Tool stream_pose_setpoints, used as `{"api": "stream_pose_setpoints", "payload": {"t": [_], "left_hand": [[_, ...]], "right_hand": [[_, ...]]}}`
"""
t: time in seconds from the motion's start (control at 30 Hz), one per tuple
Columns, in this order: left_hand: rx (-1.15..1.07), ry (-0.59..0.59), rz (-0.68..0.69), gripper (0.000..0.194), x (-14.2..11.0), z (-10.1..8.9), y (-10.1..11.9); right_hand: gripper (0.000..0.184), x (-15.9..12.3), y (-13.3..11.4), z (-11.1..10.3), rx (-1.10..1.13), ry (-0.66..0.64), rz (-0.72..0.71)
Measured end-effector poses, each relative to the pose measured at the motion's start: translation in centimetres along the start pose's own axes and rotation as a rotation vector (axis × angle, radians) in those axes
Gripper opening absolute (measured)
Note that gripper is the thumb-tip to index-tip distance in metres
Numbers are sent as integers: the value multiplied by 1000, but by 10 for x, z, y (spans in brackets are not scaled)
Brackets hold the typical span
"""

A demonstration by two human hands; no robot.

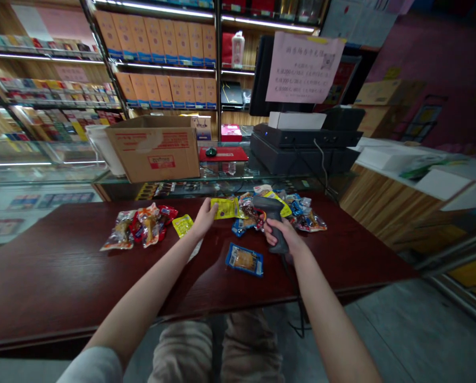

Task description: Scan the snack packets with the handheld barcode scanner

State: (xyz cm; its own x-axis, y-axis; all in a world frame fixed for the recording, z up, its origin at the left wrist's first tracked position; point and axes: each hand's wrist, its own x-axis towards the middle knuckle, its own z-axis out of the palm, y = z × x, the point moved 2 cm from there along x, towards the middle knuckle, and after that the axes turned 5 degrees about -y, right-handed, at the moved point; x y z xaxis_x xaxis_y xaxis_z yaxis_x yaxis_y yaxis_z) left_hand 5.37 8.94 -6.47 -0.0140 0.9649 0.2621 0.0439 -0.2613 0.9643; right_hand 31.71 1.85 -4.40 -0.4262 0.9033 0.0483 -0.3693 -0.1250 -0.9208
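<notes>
My left hand (206,217) is closed on the left end of a yellow snack packet (225,208), held above the table. Wrapped round the grip of a dark grey barcode scanner (270,208) is my right hand (282,233); the scanner's head points left, toward the packet. Behind the scanner lies a heap of mixed snack packets (309,219), partly hidden by it. A blue-edged snack packet (244,259) rests alone on the table nearer to me. Left of my left hand are another yellow packet (182,225) and several clear and red vacuum-packed snacks (150,225).
The dark red wooden table (62,271) spans the front. Behind it, a glass counter carries a cardboard box (156,151), a red mat (230,154) with a mouse, and a monitor (261,80) with a paper sign. The scanner's cable (295,282) hangs over the table's front edge.
</notes>
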Motion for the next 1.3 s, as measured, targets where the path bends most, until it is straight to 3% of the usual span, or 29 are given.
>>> {"api": "stream_pose_setpoints", "payload": {"t": [0.2,0.4,1.0,1.1,1.2,1.3], "left_hand": [[20,152,5,20,-21,-25,8],[-82,111,-1,27,-21,-35,1],[-78,84,-3,26,-26,-30,12],[78,130,-10,23,-27,-35,17],[461,243,-31,15,-30,-53,30],[819,298,-88,37,-36,-76,45]], "right_hand": [[36,-1,9,8,-59,-84,94],[38,0,15,12,-99,-88,150],[36,0,17,13,-118,-31,146],[34,-2,14,15,-92,-35,141],[34,-3,10,15,-60,-36,116],[34,-4,7,12,-27,-16,82]]}}
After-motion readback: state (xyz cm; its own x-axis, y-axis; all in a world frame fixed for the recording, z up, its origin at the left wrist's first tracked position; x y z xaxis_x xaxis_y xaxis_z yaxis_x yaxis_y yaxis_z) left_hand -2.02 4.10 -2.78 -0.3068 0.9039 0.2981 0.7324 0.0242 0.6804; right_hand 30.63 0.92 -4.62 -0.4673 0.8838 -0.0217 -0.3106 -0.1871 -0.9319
